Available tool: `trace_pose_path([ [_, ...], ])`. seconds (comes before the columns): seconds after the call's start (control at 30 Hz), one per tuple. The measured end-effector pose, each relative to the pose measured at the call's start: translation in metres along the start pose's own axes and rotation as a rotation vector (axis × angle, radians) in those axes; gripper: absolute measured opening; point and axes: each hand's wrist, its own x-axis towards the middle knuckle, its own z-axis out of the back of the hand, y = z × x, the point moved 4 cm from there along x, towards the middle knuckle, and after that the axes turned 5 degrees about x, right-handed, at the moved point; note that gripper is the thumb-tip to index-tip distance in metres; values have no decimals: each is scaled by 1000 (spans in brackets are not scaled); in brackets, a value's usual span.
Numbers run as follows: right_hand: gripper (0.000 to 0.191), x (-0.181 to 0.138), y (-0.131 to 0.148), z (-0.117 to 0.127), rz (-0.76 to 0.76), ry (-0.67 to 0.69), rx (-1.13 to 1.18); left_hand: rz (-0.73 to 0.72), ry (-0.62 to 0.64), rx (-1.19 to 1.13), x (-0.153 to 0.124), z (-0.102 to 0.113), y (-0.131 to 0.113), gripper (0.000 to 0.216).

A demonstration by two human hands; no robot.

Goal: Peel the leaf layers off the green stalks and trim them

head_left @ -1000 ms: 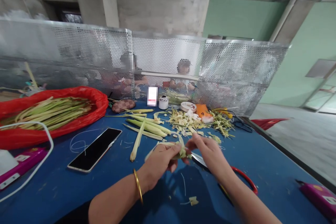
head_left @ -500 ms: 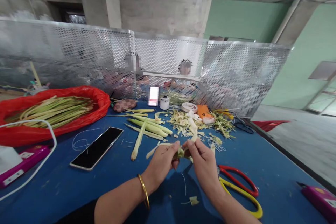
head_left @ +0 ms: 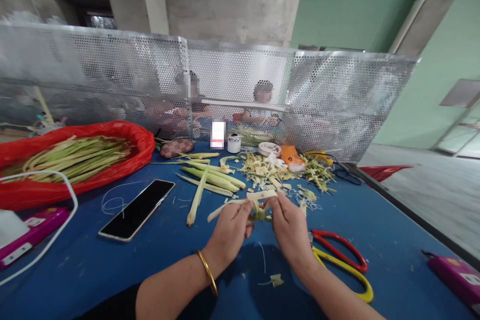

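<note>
Between my two hands is a small folded piece of pale green leaf strips [head_left: 258, 211], just above the blue table. My left hand [head_left: 231, 223] pinches its left side, and a long pale strip end [head_left: 217, 213] sticks out past the knuckles. The fingers of my right hand [head_left: 288, 220] are closed on its right side, with a flat whitish strip [head_left: 261, 194] lying across the top toward the left hand. Fingers partly hide how the strips cross. Scissors with red and yellow handles [head_left: 343, 265] lie right of my right wrist.
Long green stalks [head_left: 212, 177] and a phone [head_left: 138, 210] lie to the left. A red bag [head_left: 144, 152] holds many leaves. Beyond my hands are leaf scraps [head_left: 262, 172], a tape roll [head_left: 269, 149] and a white jar [head_left: 234, 143]. People sit behind a perforated metal screen [head_left: 330, 95].
The pale strip that stood up above my right hand now lies flat across the top of the folded piece, pointing left. My hands stay in nearly the same place.
</note>
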Motion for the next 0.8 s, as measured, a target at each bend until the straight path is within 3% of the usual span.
trace_pose_path([
  [0.17,40,-2,-5,-2,-58,-34,218,81,-79,-10,2,3,9,55],
  [0.37,41,2,-2,2,-63,-52,192,89,-143,-104,2,3,7,46],
  [0.7,41,2,4,-1,-128,105,213,63,-239,-73,6,15,4,47],
  [0.8,39,3,5,-1,-122,128,245,76,-190,-104,6,14,0,47],
])
